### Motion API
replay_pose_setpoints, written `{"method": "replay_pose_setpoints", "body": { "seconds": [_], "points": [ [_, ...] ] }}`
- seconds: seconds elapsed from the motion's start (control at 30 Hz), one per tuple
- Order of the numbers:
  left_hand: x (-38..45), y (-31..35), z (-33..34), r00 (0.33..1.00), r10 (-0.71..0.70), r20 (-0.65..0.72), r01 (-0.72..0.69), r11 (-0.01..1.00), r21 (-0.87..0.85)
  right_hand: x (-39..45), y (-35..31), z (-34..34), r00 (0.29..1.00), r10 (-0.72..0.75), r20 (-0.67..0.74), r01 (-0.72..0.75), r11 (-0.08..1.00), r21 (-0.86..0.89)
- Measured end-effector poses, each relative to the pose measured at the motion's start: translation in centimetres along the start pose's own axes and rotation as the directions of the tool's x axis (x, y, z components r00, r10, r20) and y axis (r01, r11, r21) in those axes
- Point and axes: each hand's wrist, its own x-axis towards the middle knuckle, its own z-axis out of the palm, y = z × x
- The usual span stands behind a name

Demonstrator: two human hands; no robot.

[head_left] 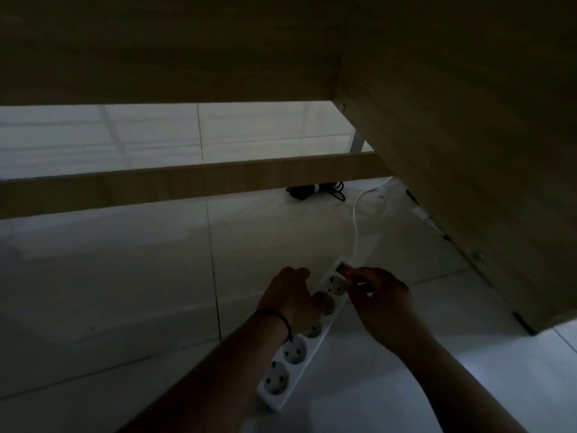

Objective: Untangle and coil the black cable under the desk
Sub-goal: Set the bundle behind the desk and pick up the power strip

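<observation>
Dim view from under the table (281, 42); wooden underside fills 12 o'clock, side panel at 2–3 o'clock, a crossbar (187, 185) running 9 to 1 o'clock. White tiled floor (109, 276) below.

Power strip (299, 348), white, lies on floor at 6 o'clock, angled toward 1 o'clock, empty sockets showing. Its white cord (356, 220) runs off toward 1 o'clock.

Left hand (293, 298) rests on the strip's left edge, fingers curled over it, looks like gripping; black band on wrist. Right hand (377, 301) has fingertips at the switch end of the strip, pinching or pressing there; cannot tell which.

Cable (315, 190), black, sits on floor at 1 o'clock, just behind the crossbar, well apart from both hands. Looks already bunched, a pale band around its middle; partly hidden by the crossbar.

Handling judgement: light, thin, limp, springy loops that snag on each other; not fragile, not slippery. Best taken at the bunched middle near the band to drag it out, then one free end pinched to feed loops. Plug ends not visible.
</observation>
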Motion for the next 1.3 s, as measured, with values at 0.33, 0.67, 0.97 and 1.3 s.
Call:
{"method": "replay_pose_setpoints", "body": {
  "seconds": [0.33,0.67,0.97,1.3],
  "points": [
    [-0.5,-1.2,3.3,0.995,-0.085,0.051,0.079,0.992,0.098,-0.1,2.2,0.0,0.968,0.209,0.138,-0.203,0.978,-0.052],
    [1.1,0.6,2.6,0.966,-0.050,0.252,0.236,0.562,-0.793,-1.3,0.5,-0.7,0.773,0.335,0.538,-0.457,0.883,0.105],
    [0.7,3.0,2.2,0.939,0.056,0.339,0.323,0.190,-0.927,-2.4,-1.1,-2.7,0.880,0.256,0.400,-0.296,0.954,0.041],
    [-2.2,7.9,3.5,0.936,0.096,0.340,0.289,0.343,-0.894,-4.9,0.9,-7.2,0.930,0.249,0.271,-0.126,0.908,-0.400]
  ]
}}
